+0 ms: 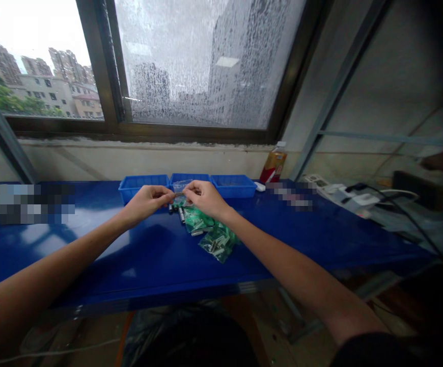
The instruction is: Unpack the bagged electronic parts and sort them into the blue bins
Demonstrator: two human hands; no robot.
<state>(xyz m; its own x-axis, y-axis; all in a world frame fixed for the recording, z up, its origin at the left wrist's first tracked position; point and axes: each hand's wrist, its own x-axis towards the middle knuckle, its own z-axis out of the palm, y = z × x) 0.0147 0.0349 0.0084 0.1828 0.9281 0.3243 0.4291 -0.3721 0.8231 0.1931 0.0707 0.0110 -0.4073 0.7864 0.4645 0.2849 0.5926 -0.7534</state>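
Note:
My left hand point(150, 200) and my right hand point(205, 198) are close together above the blue table. Each pinches an edge of a small clear plastic bag point(182, 185), which is held up between them. Whether the bag has anything inside is too small to tell. Just below the fingers lie small dark and silvery cylindrical pieces point(182, 215). Beside them, under and in front of my right hand, are green-tinted clear bags point(218, 243) with several slim silvery pieces in or on them.
Three blue plastic bins, left point(143, 193), middle point(190, 177) and right point(233, 191), stand in a row behind my hands. A bottle point(274, 165) stands by the wall. White devices and cables point(359, 200) lie at the right. The table's front edge point(160, 293) runs below my forearms.

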